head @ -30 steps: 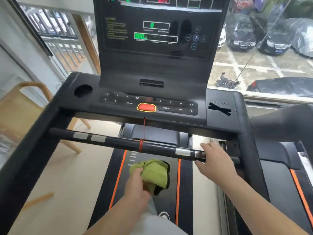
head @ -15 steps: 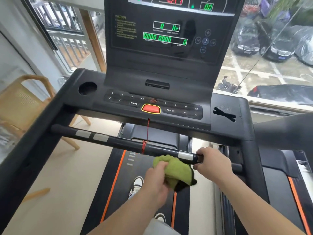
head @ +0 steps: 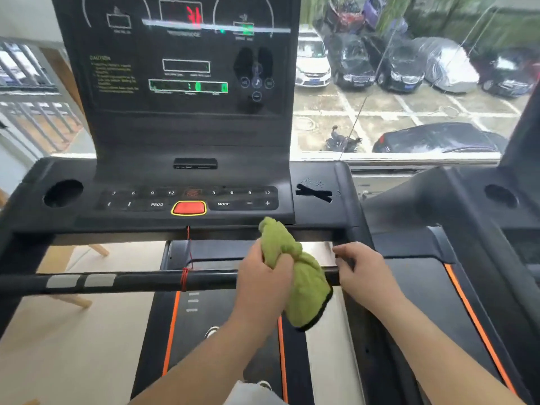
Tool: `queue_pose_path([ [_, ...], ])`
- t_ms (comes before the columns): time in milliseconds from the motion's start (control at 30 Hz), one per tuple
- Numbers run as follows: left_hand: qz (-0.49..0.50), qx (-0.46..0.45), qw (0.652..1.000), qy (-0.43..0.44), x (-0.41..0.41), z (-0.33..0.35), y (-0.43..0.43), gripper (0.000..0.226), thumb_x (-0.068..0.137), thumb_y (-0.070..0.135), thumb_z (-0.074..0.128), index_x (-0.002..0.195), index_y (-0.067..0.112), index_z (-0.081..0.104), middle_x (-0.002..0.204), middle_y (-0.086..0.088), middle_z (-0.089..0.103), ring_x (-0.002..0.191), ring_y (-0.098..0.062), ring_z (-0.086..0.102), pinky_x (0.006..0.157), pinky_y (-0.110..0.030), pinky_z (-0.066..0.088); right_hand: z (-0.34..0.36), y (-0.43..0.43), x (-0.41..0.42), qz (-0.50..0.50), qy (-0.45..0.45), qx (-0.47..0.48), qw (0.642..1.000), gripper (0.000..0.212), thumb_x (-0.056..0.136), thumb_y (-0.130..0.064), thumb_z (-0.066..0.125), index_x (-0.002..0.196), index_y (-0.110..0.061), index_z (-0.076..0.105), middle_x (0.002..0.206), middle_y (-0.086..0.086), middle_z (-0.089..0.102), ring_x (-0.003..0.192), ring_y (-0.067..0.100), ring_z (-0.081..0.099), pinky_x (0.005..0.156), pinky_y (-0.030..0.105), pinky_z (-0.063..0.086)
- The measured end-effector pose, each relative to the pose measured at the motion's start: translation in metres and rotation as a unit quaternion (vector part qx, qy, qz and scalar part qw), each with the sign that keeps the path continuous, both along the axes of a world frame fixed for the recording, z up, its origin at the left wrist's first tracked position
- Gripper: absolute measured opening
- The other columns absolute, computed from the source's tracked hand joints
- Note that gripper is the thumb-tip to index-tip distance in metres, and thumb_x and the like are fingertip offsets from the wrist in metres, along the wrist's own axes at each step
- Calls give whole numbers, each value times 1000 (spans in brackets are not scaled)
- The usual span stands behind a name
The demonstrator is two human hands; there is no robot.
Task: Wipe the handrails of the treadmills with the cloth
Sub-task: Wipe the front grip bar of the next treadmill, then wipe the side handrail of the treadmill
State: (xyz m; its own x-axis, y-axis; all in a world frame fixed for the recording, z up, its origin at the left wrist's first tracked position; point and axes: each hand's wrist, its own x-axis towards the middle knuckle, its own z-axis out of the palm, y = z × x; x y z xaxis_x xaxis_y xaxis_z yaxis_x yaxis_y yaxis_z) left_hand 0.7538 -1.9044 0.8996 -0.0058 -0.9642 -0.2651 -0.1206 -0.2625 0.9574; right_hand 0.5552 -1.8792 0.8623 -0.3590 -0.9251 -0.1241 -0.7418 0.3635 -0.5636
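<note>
A black front handrail point(head: 140, 281) with silver sensor pads runs across the treadmill below the console. My left hand point(head: 263, 283) grips a bunched green cloth point(head: 304, 282) and holds it over the bar's right part, so that stretch of the bar is hidden. My right hand point(head: 361, 273) curls around the same handrail at its right end, just right of the cloth. A red safety cord point(head: 184, 277) is wound around the bar left of my left hand.
The console point(head: 187, 197) with a red stop button point(head: 189, 208) sits just above the bar. A second treadmill point(head: 473, 217) stands close on the right. A wooden chair leg point(head: 73, 252) shows at the left, and the belt point(head: 222, 331) lies below.
My left hand has risen with the cloth from below the bar up and to the right onto it, beside my right hand. My right hand has closed around the bar's right end.
</note>
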Motion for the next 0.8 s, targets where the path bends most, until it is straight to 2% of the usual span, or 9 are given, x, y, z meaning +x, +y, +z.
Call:
queue_pose_path([
  [100,-148,-175,935,-271,-1,-10,-28,13,86,23,58,97,31,59,89,10,68,85,-19,62,73,-34,50,1,15,-22,-30,35,-13,999,26,96,-18,63,120,-24,71,116,-10,66,109,15,62,95,38,55],
  [167,-292,-152,824,-462,-14,-40,-48,20,87,36,50,104,30,58,104,6,70,99,-28,63,79,-37,48,-3,22,-28,-35,35,-21,999,31,96,-16,63,126,-20,69,121,-7,63,114,16,59,100,38,54],
  [233,-389,-76,761,-513,-30,-63,-67,35,87,41,40,115,36,61,120,8,67,110,-26,63,85,-37,49,-5,28,-30,-48,23,-26,998,38,95,-14,64,133,-17,65,130,-5,60,123,18,56,106,40,50],
  [400,-433,-26,780,-451,-71,-70,-90,24,83,39,50,100,29,63,106,6,66,95,-22,59,80,-37,49,-11,42,-39,-90,-1,70,993,64,93,-36,67,149,-17,44,141,2,49,132,25,49,110,41,44],
  [500,-352,-214,745,-524,-69,-63,-32,26,87,42,46,104,26,58,100,2,62,91,-28,57,74,-40,47,-12,44,-44,-119,-7,133,984,54,83,-55,69,122,-24,50,119,1,53,114,25,57,93,41,52],
  [567,-335,-259,804,-418,-47,-61,17,29,85,44,45,105,28,59,97,6,59,89,-23,54,73,-41,47,-13,41,-44,-116,7,152,982,59,78,-59,70,120,-22,52,117,2,54,113,26,58,90,39,53],
  [600,-335,-205,846,-362,-35,-62,33,26,87,43,46,107,32,58,99,11,59,91,-16,54,76,-38,48,-14,39,-44,-116,18,156,981,59,77,-59,70,118,-21,53,115,2,54,112,27,60,89,40,54],
  [700,-160,170,964,-130,-19,-74,51,15,95,21,57,106,28,64,101,4,73,89,-8,66,78,-33,55,-14,32,-47,-124,44,165,977,52,76,-54,71,112,-20,53,111,1,55,104,26,62,84,41,57],
  [800,115,392,896,177,-21,-93,28,15,97,5,55,100,0,68,81,-17,75,69,-29,72,59,-36,59,-12,26,-45,-121,67,182,973,51,79,-51,72,109,-17,49,110,1,52,97,23,58,79,38,54],
])
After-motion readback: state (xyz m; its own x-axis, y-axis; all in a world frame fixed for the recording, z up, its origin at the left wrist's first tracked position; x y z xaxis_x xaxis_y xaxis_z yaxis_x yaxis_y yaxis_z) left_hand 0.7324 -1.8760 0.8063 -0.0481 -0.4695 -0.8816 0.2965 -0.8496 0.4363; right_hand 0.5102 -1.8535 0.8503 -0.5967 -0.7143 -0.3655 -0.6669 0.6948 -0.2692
